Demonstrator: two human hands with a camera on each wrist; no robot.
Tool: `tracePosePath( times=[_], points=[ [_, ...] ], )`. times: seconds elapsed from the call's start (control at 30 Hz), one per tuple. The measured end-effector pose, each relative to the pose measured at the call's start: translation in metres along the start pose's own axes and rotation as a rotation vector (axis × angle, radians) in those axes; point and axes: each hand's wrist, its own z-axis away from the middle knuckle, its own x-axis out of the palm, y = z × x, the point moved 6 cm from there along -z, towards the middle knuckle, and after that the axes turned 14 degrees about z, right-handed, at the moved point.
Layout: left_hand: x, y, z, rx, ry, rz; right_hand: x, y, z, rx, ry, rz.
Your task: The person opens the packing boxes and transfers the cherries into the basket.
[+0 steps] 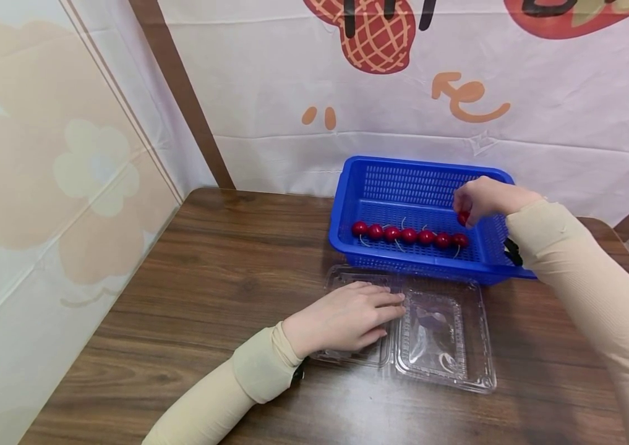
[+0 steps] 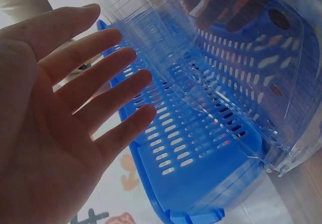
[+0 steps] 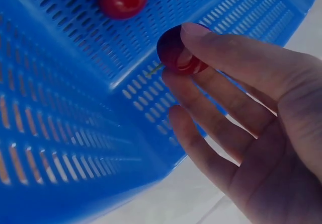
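My right hand point(image 1: 489, 199) pinches a dark red cherry point(image 3: 173, 49) between thumb and fingertips, above the right end of a blue plastic basket point(image 1: 431, 164). Several more cherries point(image 1: 409, 235) lie in a row along the basket floor, their thin stems sticking out. In front of the basket is an opened clear plastic clamshell box point(image 1: 478, 334), its two halves spread side by side. Over the left half lies my left hand point(image 1: 347, 316), palm down with fingers extended and nothing held. The left wrist view shows its spread fingers beside the clear plastic.
A brown wood-grain table point(image 1: 225, 266) carries the basket and the box. Behind it hangs a white printed cloth point(image 1: 258, 86), close to the basket's far side. Another pale cloth with a flower print point(image 1: 41, 154) covers the left side.
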Motion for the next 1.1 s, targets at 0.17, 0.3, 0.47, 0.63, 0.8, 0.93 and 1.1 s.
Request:
tracePosePath(
  times=[0.17,0.3,0.47,0.63,0.8,0.93,1.1],
  points=[
    [0.0,0.0,0.0,-0.004,0.001,0.004,0.004,0.005,0.002,0.018,-0.017,-0.011],
    [0.0,0.0,0.0,-0.001,0.002,0.003,0.007,0.009,0.003,0.035,-0.046,-0.012],
    [0.001,-0.001,0.0,-0.004,0.001,0.004,0.012,0.014,0.002,0.073,-0.092,-0.008],
    [0.002,-0.001,0.0,-0.006,0.0,0.01,0.017,0.015,-0.003,0.066,-0.119,0.018],
    [0.001,-0.001,0.0,-0.003,0.003,0.018,0.023,0.015,-0.006,0.041,-0.14,0.041],
    [0.001,-0.001,0.0,-0.002,0.004,0.019,0.028,0.015,-0.007,0.049,-0.169,0.035],
    [0.0,-0.001,0.0,-0.002,-0.001,0.018,0.031,0.013,-0.005,0.073,-0.197,0.024]
  ],
)
